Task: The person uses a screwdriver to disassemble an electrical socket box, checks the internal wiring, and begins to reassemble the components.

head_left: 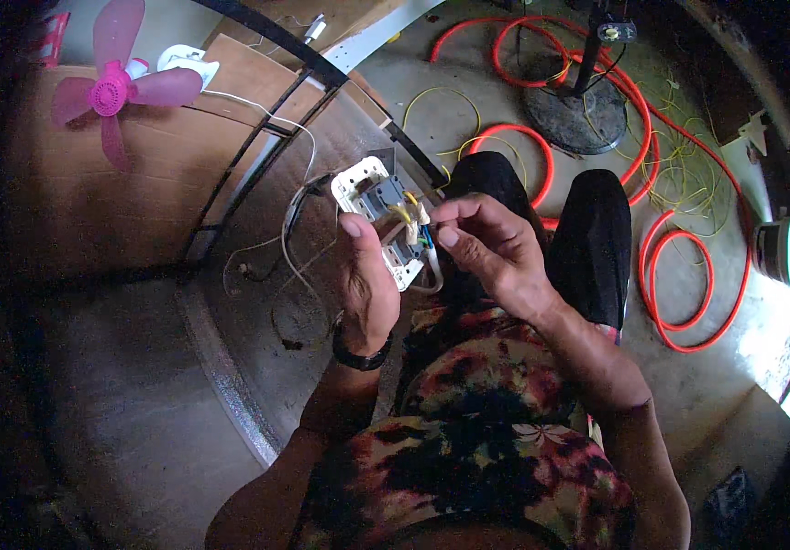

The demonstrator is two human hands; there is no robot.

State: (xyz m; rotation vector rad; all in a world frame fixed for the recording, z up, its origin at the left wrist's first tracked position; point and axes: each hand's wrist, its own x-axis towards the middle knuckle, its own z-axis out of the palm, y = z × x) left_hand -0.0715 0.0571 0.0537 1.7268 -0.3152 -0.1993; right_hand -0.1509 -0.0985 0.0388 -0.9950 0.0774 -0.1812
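Observation:
In front of my chest, my left hand [369, 280] is wrapped round a white electrical socket plate [348, 184], its thumb along the near edge. The plate's back faces up, showing grey modules [384, 194] and several wires. A strip of cream-coloured tape or sleeving [412, 229] covers part of the wires, and a blue wire [428, 236] runs beside it. My right hand [497, 247] is at the plate's right side, thumb and forefinger pinched together by the wire ends. What lies between those fingertips is too small to make out. A white cable [435, 275] loops from the plate's lower end.
A pink fan [110, 90] stands at the upper left by a brown board [120, 211]. Black metal bars [257, 183] run beside my left arm. Orange hose [546, 156] lies coiled on the floor with loose yellow wire [688, 188], around a round black stand base [578, 128].

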